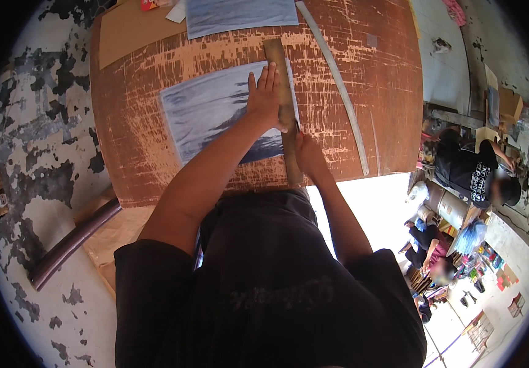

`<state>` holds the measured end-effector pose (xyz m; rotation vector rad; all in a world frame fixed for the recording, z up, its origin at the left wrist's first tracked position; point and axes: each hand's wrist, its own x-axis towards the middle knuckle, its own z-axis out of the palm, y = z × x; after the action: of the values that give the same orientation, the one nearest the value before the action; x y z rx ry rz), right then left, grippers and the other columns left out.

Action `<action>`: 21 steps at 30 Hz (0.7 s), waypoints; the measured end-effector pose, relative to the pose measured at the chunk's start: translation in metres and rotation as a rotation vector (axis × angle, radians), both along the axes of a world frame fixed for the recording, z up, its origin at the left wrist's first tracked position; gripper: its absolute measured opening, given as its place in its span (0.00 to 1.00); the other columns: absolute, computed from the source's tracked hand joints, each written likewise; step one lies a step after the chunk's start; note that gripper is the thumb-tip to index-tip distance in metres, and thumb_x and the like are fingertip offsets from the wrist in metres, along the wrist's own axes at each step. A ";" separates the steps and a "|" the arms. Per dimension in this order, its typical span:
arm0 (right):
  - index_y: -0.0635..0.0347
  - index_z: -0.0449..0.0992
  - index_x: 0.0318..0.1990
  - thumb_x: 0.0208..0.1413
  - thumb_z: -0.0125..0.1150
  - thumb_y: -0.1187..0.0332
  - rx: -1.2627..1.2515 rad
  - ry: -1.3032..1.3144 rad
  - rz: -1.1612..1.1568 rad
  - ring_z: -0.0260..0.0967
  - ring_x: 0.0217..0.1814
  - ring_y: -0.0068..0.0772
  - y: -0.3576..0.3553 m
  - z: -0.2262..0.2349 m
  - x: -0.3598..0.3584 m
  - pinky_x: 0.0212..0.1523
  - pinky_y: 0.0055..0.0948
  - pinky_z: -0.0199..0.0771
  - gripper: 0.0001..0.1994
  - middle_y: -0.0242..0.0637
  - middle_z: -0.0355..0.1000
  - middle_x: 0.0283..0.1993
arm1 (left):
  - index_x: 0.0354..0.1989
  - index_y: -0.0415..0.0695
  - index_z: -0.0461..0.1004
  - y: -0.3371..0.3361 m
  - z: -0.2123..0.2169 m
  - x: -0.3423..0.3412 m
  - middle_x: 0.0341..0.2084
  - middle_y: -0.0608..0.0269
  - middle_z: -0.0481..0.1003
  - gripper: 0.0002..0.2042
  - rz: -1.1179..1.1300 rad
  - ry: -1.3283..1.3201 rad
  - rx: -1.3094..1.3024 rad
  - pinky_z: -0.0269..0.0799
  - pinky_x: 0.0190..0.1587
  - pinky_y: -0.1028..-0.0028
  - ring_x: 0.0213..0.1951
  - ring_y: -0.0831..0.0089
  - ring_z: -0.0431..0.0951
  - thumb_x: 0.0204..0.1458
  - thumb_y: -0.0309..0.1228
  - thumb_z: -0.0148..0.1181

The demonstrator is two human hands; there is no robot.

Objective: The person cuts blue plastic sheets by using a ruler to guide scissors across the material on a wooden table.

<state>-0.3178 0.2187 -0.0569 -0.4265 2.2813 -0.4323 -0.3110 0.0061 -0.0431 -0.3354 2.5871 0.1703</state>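
My left hand [264, 97] lies flat with its fingers stretched out. It presses on a grey-and-white landscape print [206, 110] and on the edge of a long brown straightedge [287, 110]. The straightedge runs lengthwise over the print's right side, leaving a narrow strip of the sheet showing beyond it. Close against the straightedge's right edge, my right hand [308, 154] is closed around a thin, dark, blade-like tool [297, 124]. Only the tool's tip shows; my fingers hide the rest.
A second print [240, 15] lies at the far edge of the worn red-brown table [135, 122], beside brown cardboard [132, 37]. A long pale strip [338, 80] lies to the right. A dark roll [74, 245] is at the lower left. People [470, 168] sit at the far right.
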 end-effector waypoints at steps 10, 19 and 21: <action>0.71 0.75 0.51 0.77 0.38 0.52 0.084 -0.075 0.499 0.75 0.53 0.74 0.080 0.024 0.019 0.54 0.62 0.73 0.27 0.71 0.77 0.45 | 0.80 0.30 0.34 -0.001 -0.004 0.000 0.81 0.38 0.29 0.83 -0.007 -0.017 0.010 0.35 0.78 0.37 0.82 0.47 0.30 0.24 0.74 0.77; 0.73 0.74 0.50 0.76 0.39 0.51 -0.283 0.203 -0.043 0.74 0.52 0.79 -0.103 -0.002 -0.095 0.55 0.63 0.74 0.28 0.77 0.75 0.45 | 0.81 0.33 0.34 0.002 0.000 -0.004 0.81 0.37 0.29 0.82 -0.016 -0.012 -0.009 0.34 0.78 0.38 0.82 0.47 0.30 0.25 0.74 0.77; 0.75 0.74 0.51 0.75 0.40 0.54 -0.268 0.192 -0.062 0.75 0.52 0.78 -0.130 0.003 -0.106 0.56 0.63 0.75 0.26 0.77 0.76 0.46 | 0.81 0.33 0.35 0.001 0.000 -0.002 0.81 0.37 0.30 0.82 -0.005 -0.023 -0.008 0.33 0.78 0.37 0.82 0.47 0.30 0.24 0.74 0.78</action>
<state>-0.4236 0.0892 -0.0542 -0.5519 2.4347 -0.7631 -0.3135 0.0074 -0.0432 -0.3318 2.5665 0.1534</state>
